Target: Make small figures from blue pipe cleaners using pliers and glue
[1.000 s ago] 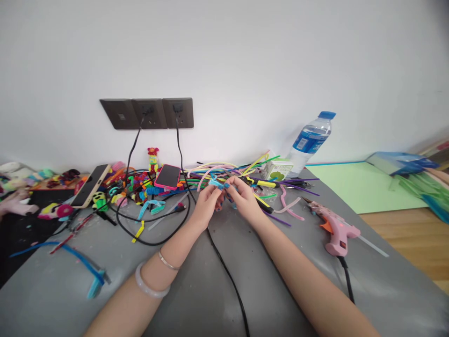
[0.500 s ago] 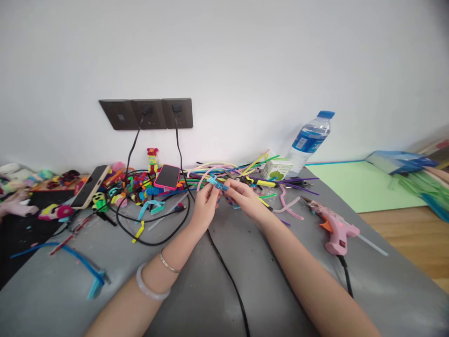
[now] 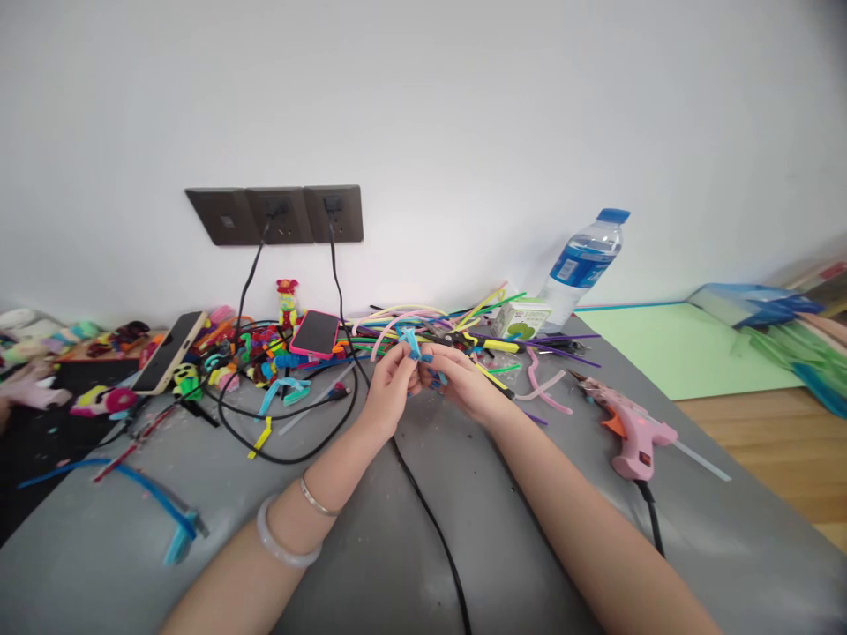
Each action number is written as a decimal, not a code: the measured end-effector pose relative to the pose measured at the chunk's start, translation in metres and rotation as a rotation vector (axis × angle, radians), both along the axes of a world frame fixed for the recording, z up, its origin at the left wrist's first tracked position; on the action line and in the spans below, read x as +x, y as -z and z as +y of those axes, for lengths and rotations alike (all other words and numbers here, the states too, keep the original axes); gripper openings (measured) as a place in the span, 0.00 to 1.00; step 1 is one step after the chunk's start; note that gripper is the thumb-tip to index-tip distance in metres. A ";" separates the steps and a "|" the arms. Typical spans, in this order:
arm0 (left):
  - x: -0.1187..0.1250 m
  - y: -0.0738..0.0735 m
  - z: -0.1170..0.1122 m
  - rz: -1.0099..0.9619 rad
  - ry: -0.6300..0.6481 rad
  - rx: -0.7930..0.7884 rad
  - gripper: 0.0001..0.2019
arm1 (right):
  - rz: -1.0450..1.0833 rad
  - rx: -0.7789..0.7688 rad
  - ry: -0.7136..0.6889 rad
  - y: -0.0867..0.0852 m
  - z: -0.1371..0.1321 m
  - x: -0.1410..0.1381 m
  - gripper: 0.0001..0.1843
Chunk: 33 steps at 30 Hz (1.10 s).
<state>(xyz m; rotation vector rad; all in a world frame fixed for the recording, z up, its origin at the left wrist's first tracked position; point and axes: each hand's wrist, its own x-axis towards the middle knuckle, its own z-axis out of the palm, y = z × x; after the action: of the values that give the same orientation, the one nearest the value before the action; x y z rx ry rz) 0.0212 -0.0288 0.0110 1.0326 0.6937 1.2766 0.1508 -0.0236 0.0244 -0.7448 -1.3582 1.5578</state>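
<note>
Fingers [image 3: 405,368] of the left hand [image 3: 387,388] are pinched narrow, thumb against forefinger, on a small light-blue piece [image 3: 410,340] whose upper end pokes out above them. Those of the right hand [image 3: 467,377] meet them, bunched just as tightly on the piece's lower right side; its lower part is hidden among the fingertips.

Beyond the fingers stands a pale wall [image 3: 463,132], and below them spreads a grey counter [image 3: 450,520]. Far to their right lies a light-green sheet [image 3: 635,353]. Behind them fans a heap of coloured fuzzy stems [image 3: 390,317]. Up and left of them, on the wall, sits a dark socket panel [image 3: 281,216]; a black cable [image 3: 423,504] runs beneath the hands toward the near edge. Behind and to the right, a blue-capped bottle [image 3: 579,269] leans, while a pink glue gun [image 3: 639,445] rests well to the right, nearer the camera. Well to the left is a phone in a pale case [image 3: 170,354]; closer on that side, a pink-edged phone [image 3: 316,334]. Just right and behind are a green-and-white box [image 3: 524,316] and yellow-and-black pliers [image 3: 499,346]. Left of the fingers are a red-and-yellow fuzzy figure [image 3: 287,302], farther back, and a little yellow strip [image 3: 262,437], nearer the camera.
</note>
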 end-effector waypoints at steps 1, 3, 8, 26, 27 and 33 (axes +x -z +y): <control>0.000 -0.001 0.000 -0.003 0.005 0.013 0.20 | 0.032 -0.025 -0.011 -0.001 -0.001 -0.001 0.15; 0.001 -0.002 0.000 0.001 0.014 0.039 0.20 | 0.080 -0.060 -0.022 -0.002 -0.002 -0.002 0.15; -0.002 -0.004 0.000 0.035 0.034 0.082 0.20 | 0.163 -0.088 -0.075 0.000 -0.001 -0.003 0.14; -0.007 -0.010 0.000 0.084 0.106 0.141 0.21 | 0.212 -0.148 -0.133 -0.001 0.002 0.002 0.14; -0.007 -0.010 0.000 0.086 0.112 0.139 0.21 | 0.221 -0.154 -0.137 -0.001 0.002 0.003 0.14; -0.009 -0.011 0.001 0.097 0.143 0.133 0.19 | 0.234 -0.168 -0.155 0.000 0.003 0.005 0.14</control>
<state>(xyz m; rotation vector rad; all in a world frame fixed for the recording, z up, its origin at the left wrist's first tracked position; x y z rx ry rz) 0.0119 -0.0280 0.0218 1.2381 0.6032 1.1666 0.1555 -0.0204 0.0244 -0.5457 -1.1450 1.8370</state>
